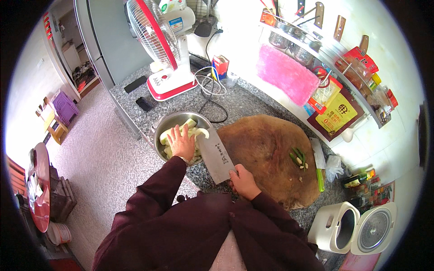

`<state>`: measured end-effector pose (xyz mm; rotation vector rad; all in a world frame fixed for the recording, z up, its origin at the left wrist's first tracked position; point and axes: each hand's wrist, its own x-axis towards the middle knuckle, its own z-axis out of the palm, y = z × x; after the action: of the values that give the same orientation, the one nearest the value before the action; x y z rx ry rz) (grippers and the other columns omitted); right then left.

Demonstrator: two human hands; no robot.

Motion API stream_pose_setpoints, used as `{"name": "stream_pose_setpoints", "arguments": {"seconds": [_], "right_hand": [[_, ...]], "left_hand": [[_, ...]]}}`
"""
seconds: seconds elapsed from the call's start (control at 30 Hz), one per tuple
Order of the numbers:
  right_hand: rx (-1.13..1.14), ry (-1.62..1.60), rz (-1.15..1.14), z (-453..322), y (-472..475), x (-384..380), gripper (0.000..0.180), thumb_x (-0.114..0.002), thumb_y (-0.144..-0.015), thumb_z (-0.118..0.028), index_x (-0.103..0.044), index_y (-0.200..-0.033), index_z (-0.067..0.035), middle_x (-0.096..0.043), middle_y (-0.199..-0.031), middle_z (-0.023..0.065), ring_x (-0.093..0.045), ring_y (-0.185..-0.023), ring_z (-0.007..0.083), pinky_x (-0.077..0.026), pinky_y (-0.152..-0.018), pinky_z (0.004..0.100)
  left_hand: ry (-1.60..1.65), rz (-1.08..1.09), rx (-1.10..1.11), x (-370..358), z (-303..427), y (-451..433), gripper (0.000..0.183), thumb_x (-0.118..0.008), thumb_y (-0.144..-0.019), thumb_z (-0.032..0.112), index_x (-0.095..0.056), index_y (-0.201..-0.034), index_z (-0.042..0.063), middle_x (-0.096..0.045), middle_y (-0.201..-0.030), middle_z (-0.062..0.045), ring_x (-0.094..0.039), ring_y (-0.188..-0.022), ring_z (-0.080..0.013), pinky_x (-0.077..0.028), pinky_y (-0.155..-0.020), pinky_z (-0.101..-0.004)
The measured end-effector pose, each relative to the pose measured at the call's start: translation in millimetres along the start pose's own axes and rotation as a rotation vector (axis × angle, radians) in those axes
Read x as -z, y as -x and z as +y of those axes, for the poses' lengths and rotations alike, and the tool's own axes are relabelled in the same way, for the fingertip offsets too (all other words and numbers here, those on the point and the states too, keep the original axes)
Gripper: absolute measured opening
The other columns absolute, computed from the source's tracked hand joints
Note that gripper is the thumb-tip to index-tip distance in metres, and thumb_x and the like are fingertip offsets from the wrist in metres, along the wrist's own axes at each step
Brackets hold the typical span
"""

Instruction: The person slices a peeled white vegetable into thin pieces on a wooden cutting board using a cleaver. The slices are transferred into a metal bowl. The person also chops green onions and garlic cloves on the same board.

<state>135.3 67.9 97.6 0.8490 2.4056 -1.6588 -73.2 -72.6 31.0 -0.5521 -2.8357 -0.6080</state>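
My left hand (pixel 182 142) lies with spread fingers on pale green, peeled vegetable pieces (pixel 192 131) inside a stainless steel bowl (pixel 205 119). In my right hand (pixel 242 181) is the handle end of a Chinese cleaver (pixel 217 155). Its broad blade, which bears writing, reaches over the bowl's right rim beside the pieces. To the right, a round wooden chopping board (pixel 261 149) holds green chili pieces (pixel 298 156) and several peeled garlic cloves (pixel 306 166). A knife with a green handle (pixel 320 179) lies at the board's right edge.
A white and red fan (pixel 173 84), a black phone (pixel 135 84) and cables stand or lie behind the bowl on the granite counter. An open rice cooker (pixel 334 227) is at the lower right, near bottles (pixel 359 178). A wall rack (pixel 325 61) with knives hangs above the board.
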Motion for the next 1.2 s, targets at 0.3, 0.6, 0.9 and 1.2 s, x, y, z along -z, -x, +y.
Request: {"name": "stream_pose_setpoints", "arguments": {"seconds": [0.3,0.6,0.9,1.2], "right_hand": [[0.193,0.145,0.101,6.7,-2.8,-3.5,0.024,-0.052,-0.092,-0.024,-0.048,-0.098,-0.002,-0.059,-0.086,0.0285,-0.056,-0.088,0.0488,-0.045,-0.071,0.0497],[0.243,0.278,0.332,20.1,9.5,16.4,0.021,-0.052,-0.093,-0.024,-0.049,-0.095,-0.003,-0.059,-0.078,0.0242,-0.058,-0.077,0.0448,-0.044,-0.063,0.0501],[0.271,0.752,0.686,25.3,12.4,33.3,0.018,-0.05,-0.095,-0.024,-0.05,-0.091,-0.007,-0.06,-0.076,0.0155,-0.06,-0.071,0.0374,-0.046,-0.06,0.0482],[0.203,0.846,0.694,32.9,6.7,37.6,0.02,-0.05,-0.095,-0.024,-0.047,-0.091,-0.005,-0.06,-0.079,0.0155,-0.062,-0.072,0.0357,-0.048,-0.06,0.0461]], "left_hand": [[0.128,0.173,-0.181,24.5,37.6,1.8,0.056,-0.05,-0.091,0.041,-0.039,-0.138,0.012,-0.036,-0.141,-0.02,-0.024,-0.136,-0.0389,-0.016,-0.11,-0.0566],[0.077,-0.061,-0.04,2.7,-47.4,-45.9,0.03,-0.058,-0.085,0.02,-0.057,-0.114,0.013,-0.059,-0.112,-0.009,-0.052,-0.111,-0.0309,-0.04,-0.097,-0.0459],[0.01,-0.424,-0.086,-8.5,-80.6,-87.0,0.04,-0.066,-0.08,0.031,-0.061,-0.115,0.011,-0.064,-0.112,-0.014,-0.059,-0.107,-0.0321,-0.047,-0.09,-0.0433],[-0.078,-0.528,-0.223,-31.5,-89.3,-104.0,0.018,-0.053,-0.083,0.009,-0.058,-0.099,0.002,-0.064,-0.094,-0.024,-0.062,-0.095,-0.0386,-0.05,-0.08,-0.0442]]}}
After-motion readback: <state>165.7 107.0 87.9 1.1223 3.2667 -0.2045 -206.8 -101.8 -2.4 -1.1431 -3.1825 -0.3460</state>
